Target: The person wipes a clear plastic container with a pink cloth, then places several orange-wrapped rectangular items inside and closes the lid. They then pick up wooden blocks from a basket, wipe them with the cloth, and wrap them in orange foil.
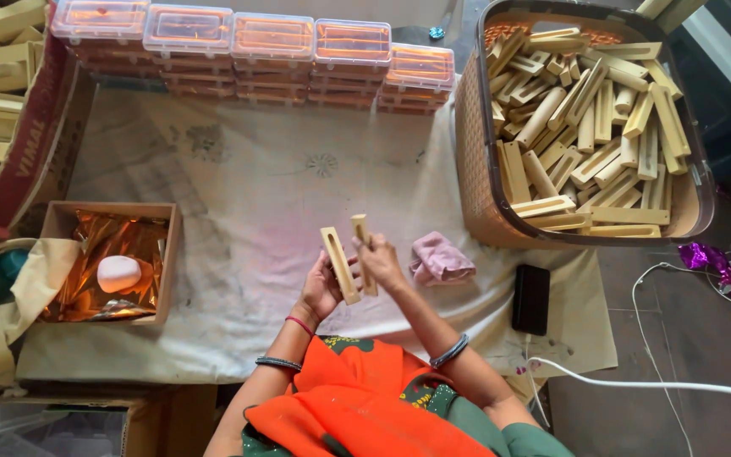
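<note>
Head view: my left hand [321,286] is curled around a slotted wooden block [339,264], held upright over the white cloth [255,186]. My right hand [380,262] is closed on a second wooden block [363,252], just beside the first; I can't tell if they touch. Right of the cloth: brown basket [474,161] full of similar blocks. On the cloth: pink rag [440,258], black phone [531,298]. At its far edge: row of clear plastic boxes [272,38]. At its left edge: cardboard box [112,211] with foil and a white lump [118,273].
</note>
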